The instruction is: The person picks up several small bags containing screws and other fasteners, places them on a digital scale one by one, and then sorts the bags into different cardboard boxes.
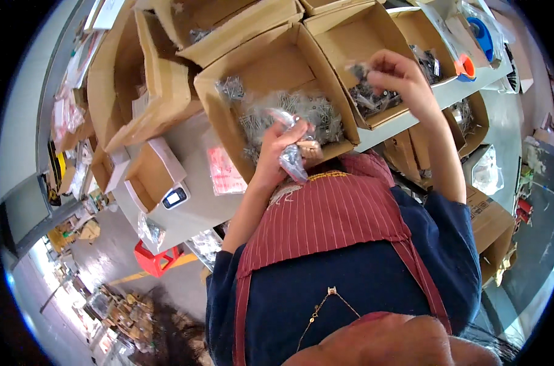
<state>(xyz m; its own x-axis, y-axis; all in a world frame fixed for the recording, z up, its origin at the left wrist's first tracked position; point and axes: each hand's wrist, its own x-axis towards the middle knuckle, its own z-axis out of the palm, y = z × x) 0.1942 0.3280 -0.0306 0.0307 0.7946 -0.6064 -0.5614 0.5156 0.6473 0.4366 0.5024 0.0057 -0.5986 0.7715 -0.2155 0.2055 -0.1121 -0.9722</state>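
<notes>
My left hand (278, 151) is closed around clear plastic bags (293, 162) of small parts, with a tan, wood-coloured piece (310, 150) beside them. It is over the near edge of a cardboard box (277, 52) holding many clear bags of metal screws (319, 116). To the right, my right hand (394, 74) has its fingers pinched on a small clear bag (357, 70) with dark contents. That hand is above a second cardboard box (365, 36), where dark bagged parts (371, 100) lie. Exactly what is in each held bag is too small to tell.
More open cardboard boxes (146, 116) stand to the left and behind. A small white box (152, 174), a device with a small screen (175, 197) and pink plastic bags (225, 171) lie on the grey table (194, 213). An orange tape roll (466, 66) is at the right. A red stool (157, 259) stands below left.
</notes>
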